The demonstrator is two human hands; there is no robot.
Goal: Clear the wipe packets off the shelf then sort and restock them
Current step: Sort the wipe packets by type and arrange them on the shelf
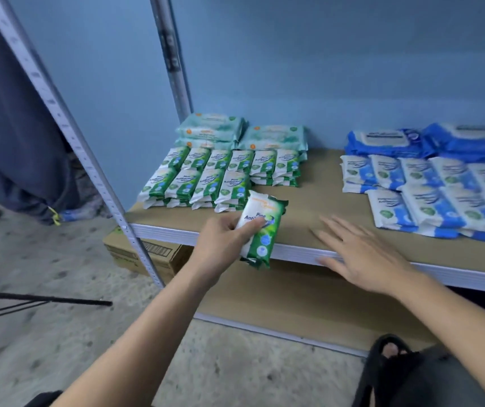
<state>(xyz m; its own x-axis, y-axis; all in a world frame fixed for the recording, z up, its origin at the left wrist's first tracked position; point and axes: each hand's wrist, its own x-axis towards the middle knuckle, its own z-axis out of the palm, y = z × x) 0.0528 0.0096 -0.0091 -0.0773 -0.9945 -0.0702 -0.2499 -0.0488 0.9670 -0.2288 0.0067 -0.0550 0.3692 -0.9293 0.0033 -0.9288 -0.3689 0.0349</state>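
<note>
1. The left hand (223,239) gripped a green packet (262,227) over the shelf (309,201) front edge.
2. Its long axis pointed toward the green rows (206,177) just beyond.
3. The right hand (361,254) lay flat, fingers spread, farther from those rows.

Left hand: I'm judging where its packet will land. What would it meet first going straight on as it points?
Likely the right-end stacks of the rear green packet row. The left hand, gripping a green packet, aims over bare shelf just right of the front row; depth is unclear.
</note>
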